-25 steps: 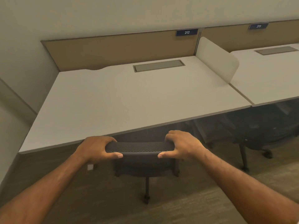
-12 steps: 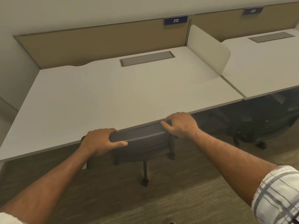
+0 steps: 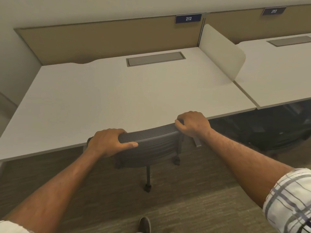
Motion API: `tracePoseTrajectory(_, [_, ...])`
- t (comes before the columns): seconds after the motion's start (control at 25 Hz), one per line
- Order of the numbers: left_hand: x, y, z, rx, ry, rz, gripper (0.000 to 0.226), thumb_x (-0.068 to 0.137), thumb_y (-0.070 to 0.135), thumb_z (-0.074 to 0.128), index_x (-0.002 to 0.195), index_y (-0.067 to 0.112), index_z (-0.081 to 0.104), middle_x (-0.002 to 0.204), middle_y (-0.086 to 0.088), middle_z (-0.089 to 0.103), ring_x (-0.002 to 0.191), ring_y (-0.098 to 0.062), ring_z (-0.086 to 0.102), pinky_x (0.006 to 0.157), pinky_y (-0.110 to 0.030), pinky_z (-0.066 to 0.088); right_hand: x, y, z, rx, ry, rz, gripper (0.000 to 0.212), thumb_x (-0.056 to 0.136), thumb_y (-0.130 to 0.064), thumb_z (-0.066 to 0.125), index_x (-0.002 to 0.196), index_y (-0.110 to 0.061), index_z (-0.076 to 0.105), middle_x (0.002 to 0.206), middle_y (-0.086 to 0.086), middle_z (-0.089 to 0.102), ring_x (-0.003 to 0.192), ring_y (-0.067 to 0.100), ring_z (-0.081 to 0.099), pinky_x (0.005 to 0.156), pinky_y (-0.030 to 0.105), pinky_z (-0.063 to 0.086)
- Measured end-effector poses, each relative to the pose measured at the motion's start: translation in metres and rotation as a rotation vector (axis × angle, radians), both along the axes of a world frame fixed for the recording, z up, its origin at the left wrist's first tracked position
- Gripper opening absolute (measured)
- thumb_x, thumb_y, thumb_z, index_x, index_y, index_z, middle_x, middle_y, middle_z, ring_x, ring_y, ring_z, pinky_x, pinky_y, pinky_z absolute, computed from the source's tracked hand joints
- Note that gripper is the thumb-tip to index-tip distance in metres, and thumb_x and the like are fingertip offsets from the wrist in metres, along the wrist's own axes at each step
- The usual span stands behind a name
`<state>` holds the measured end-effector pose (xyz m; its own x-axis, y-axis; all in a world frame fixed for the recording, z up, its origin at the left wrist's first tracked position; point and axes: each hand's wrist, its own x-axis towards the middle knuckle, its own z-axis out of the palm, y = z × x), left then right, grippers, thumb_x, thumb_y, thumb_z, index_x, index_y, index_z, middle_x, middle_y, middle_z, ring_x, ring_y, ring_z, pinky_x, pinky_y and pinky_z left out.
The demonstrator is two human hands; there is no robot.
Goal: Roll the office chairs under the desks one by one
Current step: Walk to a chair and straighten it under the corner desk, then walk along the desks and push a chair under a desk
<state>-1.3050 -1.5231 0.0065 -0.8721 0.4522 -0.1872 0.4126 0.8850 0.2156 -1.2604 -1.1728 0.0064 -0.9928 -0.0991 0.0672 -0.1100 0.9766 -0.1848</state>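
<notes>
A dark mesh-backed office chair (image 3: pixel 151 140) stands at the front edge of the pale desk (image 3: pixel 117 98) marked 212. The top of its backrest touches the desk's edge, and its seat is hidden under the desktop. My left hand (image 3: pixel 107 142) grips the left end of the backrest's top rail, and my right hand (image 3: pixel 193 123) grips the right end. One chair leg with a caster (image 3: pixel 147 188) sticks out toward me over the carpet.
A second desk (image 3: pixel 277 69), marked 213, adjoins on the right behind a white divider panel (image 3: pixel 222 52), with another dark chair (image 3: pixel 277 130) tucked beneath it. A tan partition (image 3: pixel 101 42) backs both desks. A wall is at left. My shoe (image 3: pixel 144 224) is on the carpet.
The chair has rolled forward until its backrest meets the desk edge. Both hands kept their grip and moved forward with it, and the view has come closer to the desk.
</notes>
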Motion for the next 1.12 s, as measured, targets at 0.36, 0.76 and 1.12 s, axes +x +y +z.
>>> tracePoseTrajectory(0.36, [-0.008,0.061,0.013,0.106,0.082,-0.282,0.122,0.061,0.108,0.030,0.160,0.038,0.015,0.171,0.003,0.010,0.156,-0.019,0.012,0.126,-0.049,0.016,0.005,0.005,0.000,-0.112,0.020,-0.138,0.072,0.094,-0.070,0.045,0.148,-0.021,0.046,0.153,0.002,0.049,0.140,0.022,0.042,0.111,0.042,0.039])
tracePoseTrajectory(0.76, [0.013,0.299,0.004,0.168,0.218,-0.684,0.111,0.075,0.099,0.021,0.161,0.029,0.018,0.171,-0.004,0.010,0.158,-0.022,0.003,0.126,-0.057,0.009,0.149,0.125,-0.031,-0.110,0.013,-0.648,0.091,0.089,-0.080,0.042,0.156,-0.019,0.035,0.163,0.008,0.033,0.149,0.024,0.030,0.119,0.043,0.031])
tracePoseTrajectory(1.12, [0.115,0.474,-0.055,0.000,0.148,-0.849,0.111,0.078,0.098,0.015,0.162,0.026,0.017,0.172,-0.006,0.009,0.158,-0.026,0.003,0.127,-0.056,0.009,0.327,0.273,-0.073,-0.078,-0.108,-0.883,0.091,0.089,-0.076,0.046,0.156,-0.014,0.037,0.162,0.012,0.035,0.147,0.027,0.033,0.118,0.044,0.034])
